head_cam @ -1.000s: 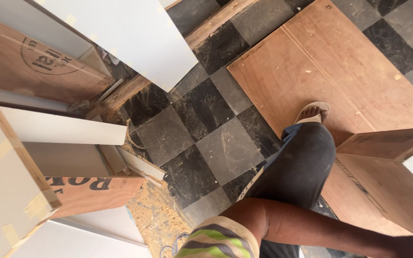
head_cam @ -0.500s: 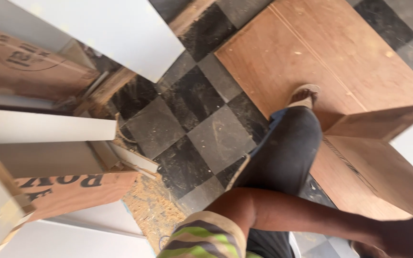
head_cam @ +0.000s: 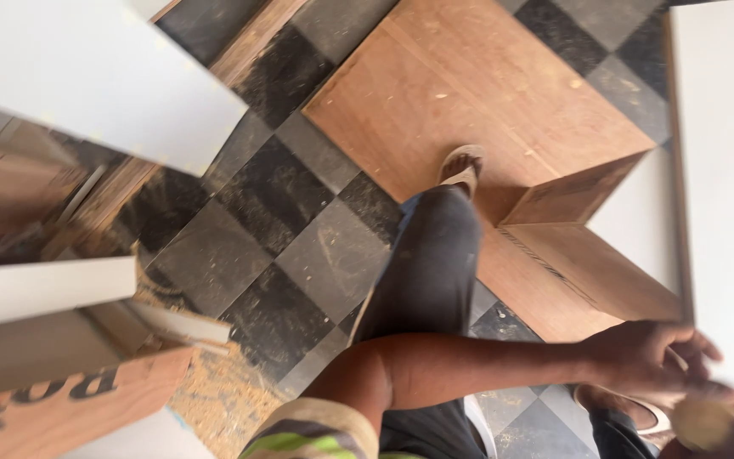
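Head view: left hand (head_cam: 643, 361) beside blurred right hand (head_cam: 724, 429).

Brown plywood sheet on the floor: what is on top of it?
On the plywood sheet stand a sandalled foot and a leaning brown board, amid scattered sawdust. The checkered floor beneath it is covered.

1. Brown board (head_cam: 70, 408) with a large black printed marking, a flat slanted panel at the lower left edge of the view, above the checkered floor (head_cam: 299, 246), beside scattered sawdust (head_cam: 223, 399).
2. No other labels, signs or screens show.
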